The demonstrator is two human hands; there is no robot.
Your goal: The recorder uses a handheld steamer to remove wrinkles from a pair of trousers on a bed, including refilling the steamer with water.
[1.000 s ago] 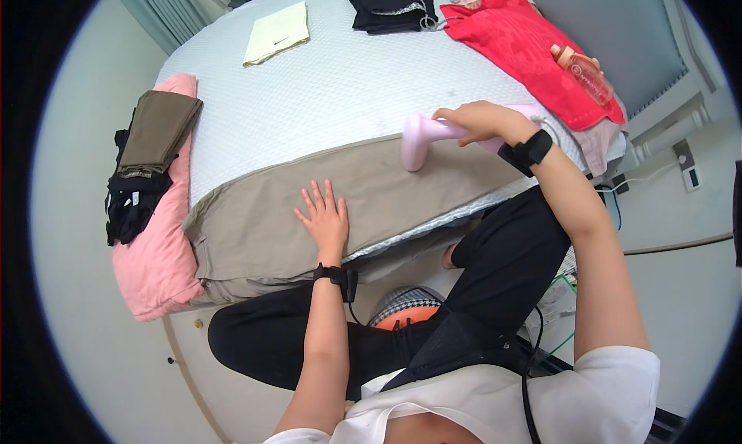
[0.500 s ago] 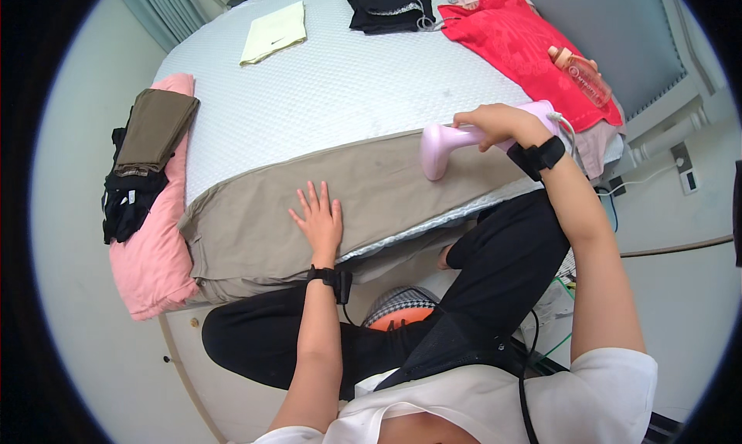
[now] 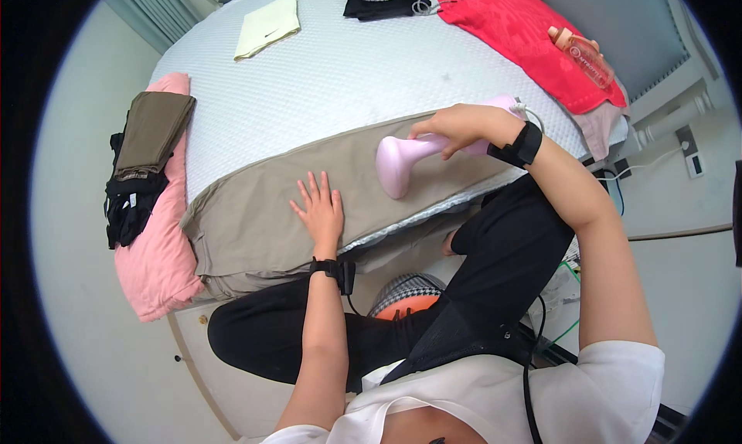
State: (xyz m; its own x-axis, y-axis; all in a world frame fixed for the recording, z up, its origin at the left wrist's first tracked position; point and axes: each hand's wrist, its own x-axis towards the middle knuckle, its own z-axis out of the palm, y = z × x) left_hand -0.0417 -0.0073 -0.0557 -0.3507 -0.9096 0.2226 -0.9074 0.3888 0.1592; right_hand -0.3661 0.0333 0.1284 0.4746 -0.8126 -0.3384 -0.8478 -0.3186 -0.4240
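A pair of khaki trousers [image 3: 249,212] lies flat along the near edge of the bed. My left hand [image 3: 321,215] rests on the cloth with its fingers spread. To the right, my right hand [image 3: 462,127] is wrapped round the handle of a pale pink handheld garment steamer [image 3: 395,170]. The steamer's wide head is over the middle of the trousers; whether it touches the cloth I cannot tell. A grey cord [image 3: 535,113] runs from its rear end, and part of its handle is hidden by my fingers.
A pink pillow or quilt [image 3: 158,278] at the left bears folded brown trousers [image 3: 157,127] and black clothes [image 3: 133,204]. Folded cream cloth [image 3: 268,28] and black cloth [image 3: 379,0] lie farther back. At right, a bottle [image 3: 583,57] rests on red fabric [image 3: 502,30].
My right hand has moved the steamer left along the trousers, closer to my left hand. The left hand stays spread on the cloth. The view has shifted slightly.
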